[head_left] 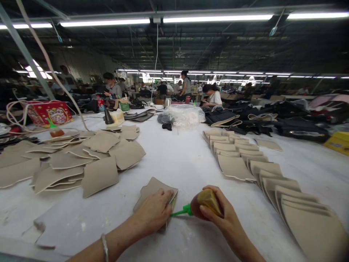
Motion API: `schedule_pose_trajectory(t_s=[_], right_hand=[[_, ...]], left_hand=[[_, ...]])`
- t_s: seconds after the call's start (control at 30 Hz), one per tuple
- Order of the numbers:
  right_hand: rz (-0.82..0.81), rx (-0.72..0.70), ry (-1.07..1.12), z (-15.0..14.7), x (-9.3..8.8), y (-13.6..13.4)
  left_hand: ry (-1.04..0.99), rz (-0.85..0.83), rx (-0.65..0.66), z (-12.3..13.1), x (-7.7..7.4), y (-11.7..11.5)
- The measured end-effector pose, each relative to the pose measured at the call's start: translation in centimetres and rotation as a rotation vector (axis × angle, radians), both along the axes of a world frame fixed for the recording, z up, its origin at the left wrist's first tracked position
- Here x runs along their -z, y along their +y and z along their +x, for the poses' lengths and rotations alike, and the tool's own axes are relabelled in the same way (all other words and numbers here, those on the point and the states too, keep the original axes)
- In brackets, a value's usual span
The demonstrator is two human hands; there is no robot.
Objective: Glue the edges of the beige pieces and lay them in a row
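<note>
A beige panel (152,187) lies on the white table (174,156) near its front edge. My left hand (156,211) rests on it, fingers bent and gripping its right edge. In my right hand (218,209) is a squeeze bottle (203,203) of amber liquid, tilted on its side. The bottle's green nozzle (181,211) points left, its tip at the panel's right edge beside my left fingers. Whether the tip touches the panel cannot be made out.
Loose beige panels (100,174) are heaped at the left; overlapping rows of panels (272,182) run down the right. Farther back are a second glue bottle (56,129), a black cone (108,116), clear plastic (185,115), dark fabric pieces (223,116) and several people.
</note>
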State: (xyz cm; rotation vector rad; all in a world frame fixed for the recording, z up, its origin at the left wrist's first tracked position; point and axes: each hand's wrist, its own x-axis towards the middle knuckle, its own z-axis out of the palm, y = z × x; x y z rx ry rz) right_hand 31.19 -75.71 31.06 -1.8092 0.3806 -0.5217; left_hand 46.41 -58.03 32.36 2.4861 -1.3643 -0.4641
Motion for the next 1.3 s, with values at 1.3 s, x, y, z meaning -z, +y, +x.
schedule_pose_trajectory(t_s=[1.3], right_hand=[[0.018, -0.086, -0.049, -2.2, 0.2, 0.9]], left_hand=[[0.009, 0.053, -0.03, -0.5, 0.5, -0.3]])
